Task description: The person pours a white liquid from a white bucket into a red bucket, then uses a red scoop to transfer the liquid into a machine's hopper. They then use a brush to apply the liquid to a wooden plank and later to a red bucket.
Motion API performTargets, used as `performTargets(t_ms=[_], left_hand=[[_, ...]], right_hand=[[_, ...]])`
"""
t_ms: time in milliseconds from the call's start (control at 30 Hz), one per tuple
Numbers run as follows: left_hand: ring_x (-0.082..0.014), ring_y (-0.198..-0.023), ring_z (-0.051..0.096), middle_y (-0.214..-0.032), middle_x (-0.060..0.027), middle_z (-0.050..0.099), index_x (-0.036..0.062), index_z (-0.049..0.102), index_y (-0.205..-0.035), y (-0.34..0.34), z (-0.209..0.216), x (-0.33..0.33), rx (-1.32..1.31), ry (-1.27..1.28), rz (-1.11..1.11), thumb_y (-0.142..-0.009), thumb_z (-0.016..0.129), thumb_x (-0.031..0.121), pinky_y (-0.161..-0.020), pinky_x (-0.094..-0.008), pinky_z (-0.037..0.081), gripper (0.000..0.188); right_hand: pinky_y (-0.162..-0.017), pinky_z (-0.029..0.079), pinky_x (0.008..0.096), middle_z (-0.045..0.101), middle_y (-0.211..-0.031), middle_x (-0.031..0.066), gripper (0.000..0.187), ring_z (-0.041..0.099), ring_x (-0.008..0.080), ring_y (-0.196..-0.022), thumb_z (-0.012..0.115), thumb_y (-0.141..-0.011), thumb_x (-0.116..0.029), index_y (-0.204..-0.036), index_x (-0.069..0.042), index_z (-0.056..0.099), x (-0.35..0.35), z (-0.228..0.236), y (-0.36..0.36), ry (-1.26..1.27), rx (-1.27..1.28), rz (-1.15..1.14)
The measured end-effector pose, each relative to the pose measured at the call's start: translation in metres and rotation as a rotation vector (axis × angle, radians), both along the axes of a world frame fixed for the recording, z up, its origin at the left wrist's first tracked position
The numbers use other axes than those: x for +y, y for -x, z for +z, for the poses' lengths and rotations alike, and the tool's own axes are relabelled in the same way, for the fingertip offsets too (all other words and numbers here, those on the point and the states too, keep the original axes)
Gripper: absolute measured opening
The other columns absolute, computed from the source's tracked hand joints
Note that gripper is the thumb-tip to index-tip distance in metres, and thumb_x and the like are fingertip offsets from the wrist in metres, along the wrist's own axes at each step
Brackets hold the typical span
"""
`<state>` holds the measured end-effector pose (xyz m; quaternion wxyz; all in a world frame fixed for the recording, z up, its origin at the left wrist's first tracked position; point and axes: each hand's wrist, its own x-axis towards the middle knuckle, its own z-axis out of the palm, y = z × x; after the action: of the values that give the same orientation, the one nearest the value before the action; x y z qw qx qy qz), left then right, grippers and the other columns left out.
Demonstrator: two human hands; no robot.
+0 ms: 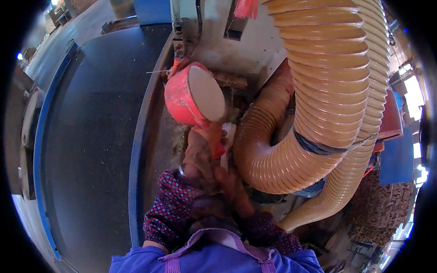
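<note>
A red round pot-like dipper, scuffed and with a pale round face turned to the right, is held out ahead of me, tilted. At its lower edge, my left hand in an orange-brown glove closes around what looks like its handle; a bit of red shows beside the fingers. Just to the right and nearer my body is my right hand, blurred and dark, close to the left one. Its fingers are not clear, nor is whether it touches the handle. Patterned sleeves cover both forearms.
Thick ribbed tan hoses curve down on my right, one bound with a dark strap. To the left runs a wide dark belt with blue edges. A pale machine panel stands behind the dipper. Stacked brown pieces lie farther right.
</note>
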<state>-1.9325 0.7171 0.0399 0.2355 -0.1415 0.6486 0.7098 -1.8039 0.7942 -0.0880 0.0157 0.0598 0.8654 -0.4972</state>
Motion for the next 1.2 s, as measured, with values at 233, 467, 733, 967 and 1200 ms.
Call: performTargets(t_ms=[233, 467, 733, 967, 1200], left_hand=[[-0.0169, -0.067, 0.061, -0.079, -0.0077, 0.065, 0.001, 0.063, -0.098, 0.007, -0.008, -0.001, -0.028, 0.221, -0.082, -0.087, 0.061, 0.02, -0.057, -0.0312, 0.049, 0.022], [-0.0142, -0.066, 0.061, -0.071, -0.004, 0.061, 0.0009, 0.064, -0.087, 0.007, -0.014, 0.005, -0.053, -0.034, 0.007, -0.086, 0.061, 0.015, -0.053, -0.029, 0.049, 0.014], [-0.0141, -0.061, 0.06, -0.071, -0.0055, 0.063, 0.0007, 0.063, -0.082, 0.006, -0.011, 0.002, 0.069, 0.154, -0.058, -0.085, 0.057, 0.017, -0.055, -0.0285, 0.046, 0.018], [-0.0138, -0.06, 0.058, -0.067, -0.0048, 0.061, 0.0011, 0.062, -0.078, 0.0, 0.007, 0.009, 0.187, 0.191, -0.052, -0.083, 0.059, 0.019, -0.055, -0.0276, 0.044, 0.019], [-0.0144, -0.056, 0.057, -0.064, -0.0045, 0.061, 0.0009, 0.063, -0.076, 0.004, 0.01, 0.016, 0.044, 0.323, -0.009, -0.079, 0.058, 0.02, -0.049, -0.0287, 0.043, 0.02]], right_hand=[[-0.087, 0.045, 0.0466, 0.054, -0.112, 0.0264, 0.052, 0.053, 0.0428, -0.102, 0.054, -0.084, -0.015, -0.134, -0.003, 0.044, -0.004, 0.005, 0.01, -0.424, 0.114, 0.171], [-0.089, 0.045, 0.0449, 0.051, -0.122, 0.0267, 0.06, 0.052, 0.0406, -0.109, 0.059, -0.083, -0.025, -0.137, -0.005, 0.041, -0.001, -0.023, 0.002, -0.47, 0.16, 0.337], [-0.09, 0.044, 0.0444, 0.051, -0.122, 0.026, 0.059, 0.052, 0.0397, -0.109, 0.059, -0.084, -0.025, -0.137, -0.005, 0.042, -0.001, -0.018, -0.014, 0.12, -0.06, 0.358], [-0.09, 0.044, 0.0439, 0.051, -0.122, 0.0255, 0.059, 0.053, 0.0389, -0.11, 0.059, -0.084, -0.026, -0.137, -0.005, 0.042, 0.001, -0.019, -0.032, 0.493, -0.254, 0.371], [-0.091, 0.044, 0.0434, 0.051, -0.122, 0.025, 0.058, 0.053, 0.0381, -0.11, 0.058, -0.085, -0.026, -0.136, -0.005, 0.043, 0.008, -0.018, -0.042, 0.597, -0.328, 0.359]])
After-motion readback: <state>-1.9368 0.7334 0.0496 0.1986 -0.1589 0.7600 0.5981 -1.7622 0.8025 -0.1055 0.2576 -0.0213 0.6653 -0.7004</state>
